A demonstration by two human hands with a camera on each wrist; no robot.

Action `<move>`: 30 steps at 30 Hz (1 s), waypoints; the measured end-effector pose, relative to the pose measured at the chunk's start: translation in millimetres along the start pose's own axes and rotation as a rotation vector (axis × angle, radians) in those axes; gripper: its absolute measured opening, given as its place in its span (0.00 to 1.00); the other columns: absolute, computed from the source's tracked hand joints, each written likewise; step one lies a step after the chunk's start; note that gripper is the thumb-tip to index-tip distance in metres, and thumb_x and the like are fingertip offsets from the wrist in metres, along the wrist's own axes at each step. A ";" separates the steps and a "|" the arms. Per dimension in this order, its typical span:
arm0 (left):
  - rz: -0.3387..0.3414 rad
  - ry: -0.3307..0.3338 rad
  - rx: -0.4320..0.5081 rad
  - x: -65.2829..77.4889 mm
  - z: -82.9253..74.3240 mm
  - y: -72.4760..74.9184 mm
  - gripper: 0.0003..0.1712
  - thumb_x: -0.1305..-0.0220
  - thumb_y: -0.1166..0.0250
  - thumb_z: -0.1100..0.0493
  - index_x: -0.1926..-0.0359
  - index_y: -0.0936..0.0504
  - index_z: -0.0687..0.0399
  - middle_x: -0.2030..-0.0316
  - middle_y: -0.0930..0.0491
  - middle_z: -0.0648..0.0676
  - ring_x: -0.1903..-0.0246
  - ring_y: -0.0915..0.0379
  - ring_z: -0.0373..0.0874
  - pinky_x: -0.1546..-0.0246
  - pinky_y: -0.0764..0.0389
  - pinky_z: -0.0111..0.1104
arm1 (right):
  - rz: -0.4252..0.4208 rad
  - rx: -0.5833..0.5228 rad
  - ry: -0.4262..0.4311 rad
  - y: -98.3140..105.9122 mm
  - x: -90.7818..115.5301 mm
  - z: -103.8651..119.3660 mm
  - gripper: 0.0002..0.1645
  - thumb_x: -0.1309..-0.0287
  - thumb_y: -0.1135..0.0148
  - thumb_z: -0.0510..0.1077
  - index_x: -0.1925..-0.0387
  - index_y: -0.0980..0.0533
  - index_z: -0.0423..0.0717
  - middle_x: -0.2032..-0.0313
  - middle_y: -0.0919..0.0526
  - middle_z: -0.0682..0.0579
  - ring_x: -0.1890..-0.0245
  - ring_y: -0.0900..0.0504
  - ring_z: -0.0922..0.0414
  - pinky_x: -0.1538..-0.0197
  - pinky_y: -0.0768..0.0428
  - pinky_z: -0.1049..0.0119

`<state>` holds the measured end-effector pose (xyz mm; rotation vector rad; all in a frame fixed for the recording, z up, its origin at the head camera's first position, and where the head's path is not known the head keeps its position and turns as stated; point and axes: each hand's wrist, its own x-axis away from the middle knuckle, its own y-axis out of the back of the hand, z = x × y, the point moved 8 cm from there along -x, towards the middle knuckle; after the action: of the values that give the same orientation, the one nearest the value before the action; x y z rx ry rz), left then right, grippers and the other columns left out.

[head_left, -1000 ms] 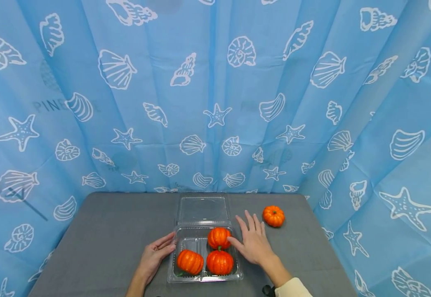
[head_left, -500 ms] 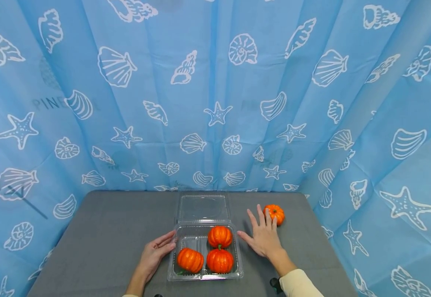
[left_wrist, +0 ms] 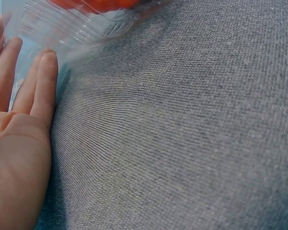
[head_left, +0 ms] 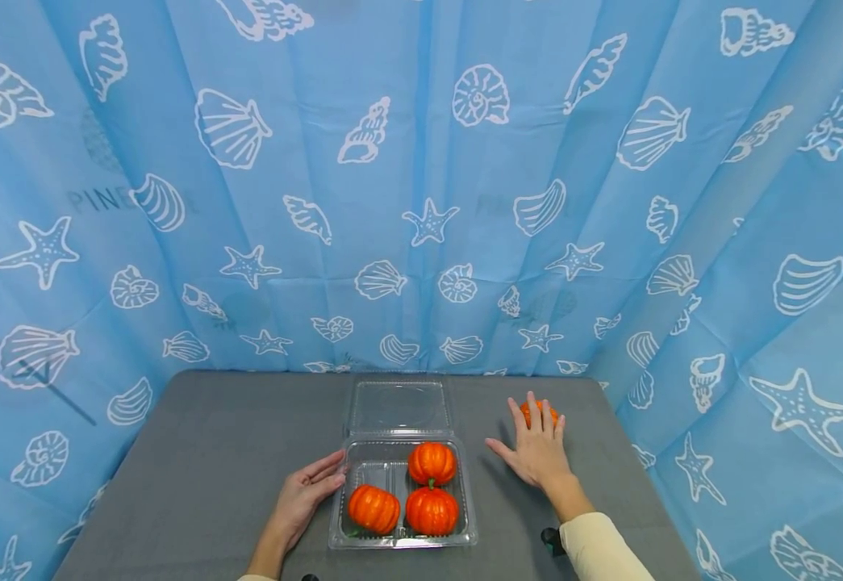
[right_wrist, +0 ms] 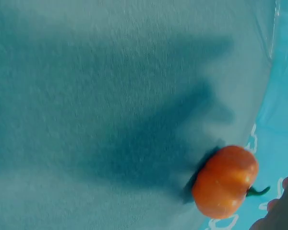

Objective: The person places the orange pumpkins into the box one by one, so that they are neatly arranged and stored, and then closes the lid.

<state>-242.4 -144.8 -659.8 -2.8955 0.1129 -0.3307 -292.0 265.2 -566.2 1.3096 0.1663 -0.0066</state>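
Observation:
In the head view, a clear plastic clamshell container [head_left: 390, 542] lies with its lid [head_left: 399, 407] folded back. It holds three orange toy pumpkins: one at the front left [head_left: 373, 509], one at the front right [head_left: 431, 512] and one behind it [head_left: 431, 463]. My left hand [head_left: 305, 496] is at the container's left edge, fingers fairly straight and fingertips against or very near its wall. My right hand [head_left: 537, 456] reaches with spread fingers over a fourth pumpkin [right_wrist: 225, 182], partly covering it in the head view. A gap separates hand and pumpkin in the right wrist view.
A grey cloth-covered table [head_left: 239, 452] carries everything. Blue curtains [head_left: 421, 177] with white shell prints hang behind it and along its sides. The fourth pumpkin sits near the table's back right corner.
My right hand has moved right, from beside the container's back-right pumpkin to over the separate pumpkin. The left hand and the container have stayed in place.

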 end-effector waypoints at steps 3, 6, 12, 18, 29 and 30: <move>0.012 -0.002 0.001 -0.1 0.3 0.2 0.35 0.37 0.31 0.67 0.30 0.29 0.68 0.30 0.29 0.66 0.45 0.18 0.33 0.47 0.18 0.24 | 0.029 -0.006 -0.029 5.6 -2.7 -4.8 0.58 0.40 0.41 0.75 0.22 0.44 0.45 0.21 0.52 0.30 0.23 0.54 0.25 0.29 0.59 0.20; 0.016 0.001 -0.003 -0.2 0.9 0.9 0.35 0.36 0.31 0.66 0.30 0.30 0.68 0.30 0.30 0.66 0.42 0.19 0.36 0.46 0.18 0.25 | 0.072 -0.010 -0.063 7.4 -6.2 -12.1 0.58 0.38 0.40 0.73 0.21 0.47 0.45 0.21 0.55 0.31 0.22 0.56 0.26 0.28 0.60 0.20; 0.014 -0.009 -0.013 0.0 1.7 3.2 0.36 0.37 0.30 0.66 0.30 0.30 0.70 0.30 0.29 0.67 0.44 0.19 0.33 0.46 0.18 0.25 | 0.101 -0.035 -0.088 7.2 -13.3 -26.2 0.58 0.37 0.40 0.70 0.20 0.50 0.43 0.21 0.57 0.29 0.23 0.57 0.25 0.28 0.59 0.21; 0.035 -0.011 -0.001 0.3 1.6 0.9 0.36 0.37 0.31 0.67 0.30 0.30 0.70 0.29 0.31 0.67 0.43 0.19 0.36 0.45 0.19 0.24 | 0.106 -0.070 -0.122 6.4 -16.3 -40.3 0.59 0.36 0.40 0.71 0.21 0.51 0.40 0.22 0.56 0.27 0.25 0.54 0.24 0.27 0.54 0.22; 0.025 0.008 0.000 -1.8 1.0 0.4 0.36 0.37 0.30 0.66 0.30 0.30 0.69 0.29 0.31 0.66 0.43 0.19 0.35 0.46 0.19 0.24 | 0.147 -0.207 -0.206 2.2 -15.6 -62.7 0.57 0.32 0.41 0.65 0.21 0.56 0.36 0.24 0.60 0.24 0.27 0.54 0.22 0.28 0.46 0.25; 0.024 0.007 -0.001 -2.2 0.9 0.7 0.36 0.37 0.30 0.66 0.30 0.30 0.69 0.29 0.30 0.66 0.43 0.19 0.35 0.46 0.19 0.24 | 0.150 -0.215 -0.210 1.9 -15.8 -64.1 0.57 0.32 0.41 0.64 0.21 0.56 0.36 0.24 0.60 0.24 0.27 0.53 0.22 0.28 0.45 0.24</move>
<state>-244.4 -145.1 -661.2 -2.8917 0.1493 -0.3368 -315.1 325.9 -578.3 1.0963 -0.1084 0.0008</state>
